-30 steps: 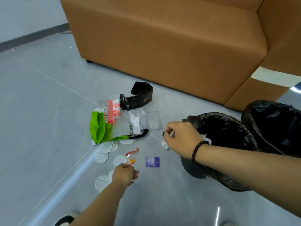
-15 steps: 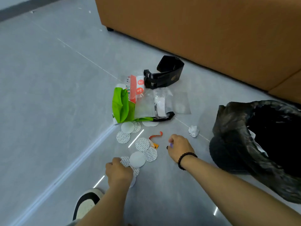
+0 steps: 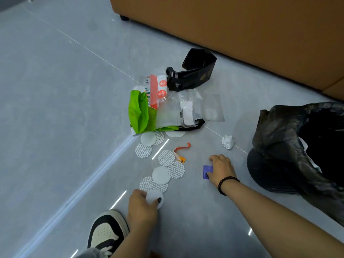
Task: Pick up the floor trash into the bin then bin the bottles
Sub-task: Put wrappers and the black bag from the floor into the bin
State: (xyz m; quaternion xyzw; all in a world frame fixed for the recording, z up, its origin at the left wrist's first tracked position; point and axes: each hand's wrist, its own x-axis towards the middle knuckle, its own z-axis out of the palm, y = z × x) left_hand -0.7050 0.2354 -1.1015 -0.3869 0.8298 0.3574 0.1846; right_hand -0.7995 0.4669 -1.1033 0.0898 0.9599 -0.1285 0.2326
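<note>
Left hand fingers pinching one white disc, right hand fingers on one purple square.

Both forearms are bare, no sleeves showing anywhere, and there's the right hand with a bracelet of small round black beads sitting snug at the wrist. Over at the left hand, one fingernail shows dark polish, and that wrist carries nothing at all. Bottom left of the frame, a sneaker: cream toe panel, black overlays, pale sole edge, white laces, with a bit of grey trouser cuff just beneath it.
</note>
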